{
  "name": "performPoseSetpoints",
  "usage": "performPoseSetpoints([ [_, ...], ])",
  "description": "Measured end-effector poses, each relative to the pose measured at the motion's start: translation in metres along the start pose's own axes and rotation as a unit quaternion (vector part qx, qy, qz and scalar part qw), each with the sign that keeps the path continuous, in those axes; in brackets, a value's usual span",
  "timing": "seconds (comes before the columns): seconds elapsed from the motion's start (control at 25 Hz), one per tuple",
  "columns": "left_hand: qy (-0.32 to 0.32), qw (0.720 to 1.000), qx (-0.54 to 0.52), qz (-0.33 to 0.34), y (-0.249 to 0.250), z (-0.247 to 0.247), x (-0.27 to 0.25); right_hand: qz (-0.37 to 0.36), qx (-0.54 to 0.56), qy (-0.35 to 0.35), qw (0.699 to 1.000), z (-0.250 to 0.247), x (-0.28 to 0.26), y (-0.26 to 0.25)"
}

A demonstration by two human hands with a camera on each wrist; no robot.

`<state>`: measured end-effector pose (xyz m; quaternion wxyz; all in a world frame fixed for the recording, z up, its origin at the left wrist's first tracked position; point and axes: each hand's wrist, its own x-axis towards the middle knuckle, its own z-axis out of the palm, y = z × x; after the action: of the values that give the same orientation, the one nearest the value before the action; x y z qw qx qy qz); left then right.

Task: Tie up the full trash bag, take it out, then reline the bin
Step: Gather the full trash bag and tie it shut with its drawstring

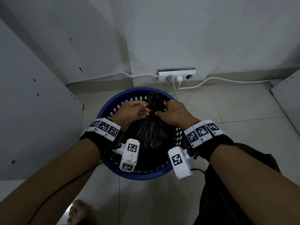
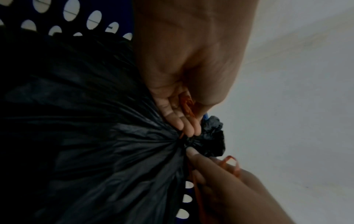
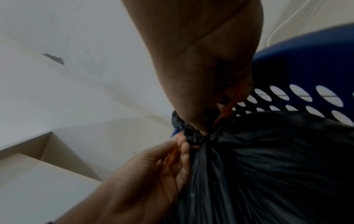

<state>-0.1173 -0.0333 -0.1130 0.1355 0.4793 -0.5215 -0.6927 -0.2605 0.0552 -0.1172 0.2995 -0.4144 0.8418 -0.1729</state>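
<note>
A full black trash bag sits inside a round blue perforated bin on the floor. Its top is gathered into a twisted neck that sticks up at the bin's far side. My left hand and right hand meet at this neck from either side. In the left wrist view, the left fingers pinch an orange string against the neck. In the right wrist view, my right hand pinches another part of the orange string at the neck. The knot itself is hidden by fingers.
A white power strip with plugged cables lies at the wall's foot just behind the bin. White cabinet panels stand at the left and far right. A bare foot is on the tiled floor near the bin.
</note>
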Motion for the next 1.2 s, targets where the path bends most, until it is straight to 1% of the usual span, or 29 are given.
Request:
performPoseSetpoints([
  [0.08, -0.007, 1.0, -0.004, 0.008, -0.006, 0.003, 0.002, 0.003, -0.005, 0.001, 1.0, -0.014, -0.008, 0.002],
  [0.16, 0.005, 1.0, 0.008, 0.025, -0.007, 0.008, 0.003, -0.001, -0.066, -0.013, 0.998, -0.025, -0.018, -0.003],
  [0.2, 0.011, 0.999, 0.018, 0.035, -0.007, 0.011, 0.003, -0.014, -0.107, -0.028, 0.994, -0.029, -0.022, -0.007],
  [0.28, 0.013, 0.997, 0.042, 0.058, -0.007, 0.017, 0.002, -0.062, -0.186, -0.056, 0.979, -0.036, -0.029, -0.021],
  [0.32, 0.009, 0.996, 0.059, 0.073, -0.007, 0.018, 0.001, -0.093, -0.23, -0.062, 0.967, -0.038, -0.03, -0.028],
  [0.4, -0.002, 0.991, 0.083, 0.103, -0.01, 0.015, -0.003, -0.159, -0.303, -0.045, 0.938, -0.043, -0.027, -0.037],
  [0.44, -0.012, 0.991, 0.079, 0.111, -0.012, 0.012, -0.005, -0.185, -0.314, -0.03, 0.931, -0.044, -0.023, -0.039],
  [0.48, -0.025, 0.991, 0.066, 0.117, -0.013, 0.01, -0.008, -0.207, -0.305, -0.016, 0.929, -0.046, -0.02, -0.039],
  [0.56, -0.048, 0.991, 0.039, 0.122, -0.015, 0.007, -0.012, -0.233, -0.243, -0.005, 0.942, -0.041, -0.01, -0.032],
  [0.64, -0.048, 0.992, 0.022, 0.117, -0.016, 0.009, -0.012, -0.223, -0.128, -0.004, 0.966, -0.03, 0.001, -0.021],
  [0.72, -0.03, 0.993, 0.023, 0.112, -0.016, 0.013, -0.013, -0.17, -0.015, -0.012, 0.985, -0.021, 0.009, -0.012],
  [0.8, -0.018, 0.991, 0.037, 0.126, -0.019, 0.016, -0.013, -0.116, 0.062, -0.025, 0.991, -0.019, 0.005, -0.01],
  [0.84, -0.013, 0.991, 0.04, 0.129, -0.02, 0.016, -0.012, -0.083, 0.127, -0.036, 0.988, -0.02, 0.001, -0.01],
  [0.88, -0.01, 0.992, 0.033, 0.121, -0.021, 0.015, -0.012, -0.043, 0.218, -0.059, 0.973, -0.022, -0.005, -0.01],
  [0.92, -0.009, 0.995, 0.021, 0.101, -0.022, 0.013, -0.009, -0.002, 0.308, -0.086, 0.948, -0.024, -0.009, -0.011],
  [0.96, -0.011, 0.997, 0.003, 0.074, -0.021, 0.011, -0.006, 0.026, 0.358, -0.099, 0.928, -0.025, -0.011, -0.011],
  [1.0, -0.015, 0.999, -0.013, 0.046, -0.019, 0.009, -0.004, 0.031, 0.363, -0.091, 0.927, -0.025, -0.01, -0.011],
  [1.04, -0.02, 0.999, -0.024, 0.025, -0.017, 0.006, -0.004, 0.018, 0.321, -0.062, 0.945, -0.021, -0.007, -0.012],
  [1.08, -0.024, 0.999, -0.029, 0.016, -0.015, 0.003, -0.003, -0.015, 0.24, -0.022, 0.97, -0.015, -0.002, -0.011],
  [1.12, -0.025, 0.999, -0.029, 0.014, -0.015, -0.001, -0.003, -0.054, 0.145, 0.022, 0.988, -0.007, 0.003, -0.01],
  [1.16, -0.026, 0.999, -0.021, 0.016, -0.015, -0.005, -0.004, -0.091, 0.064, 0.061, 0.992, 0.001, 0.005, -0.01],
  [1.2, -0.024, 1.0, -0.009, 0.018, -0.016, -0.008, -0.006, -0.129, 0.011, 0.094, 0.987, 0.007, 0.004, -0.011],
])
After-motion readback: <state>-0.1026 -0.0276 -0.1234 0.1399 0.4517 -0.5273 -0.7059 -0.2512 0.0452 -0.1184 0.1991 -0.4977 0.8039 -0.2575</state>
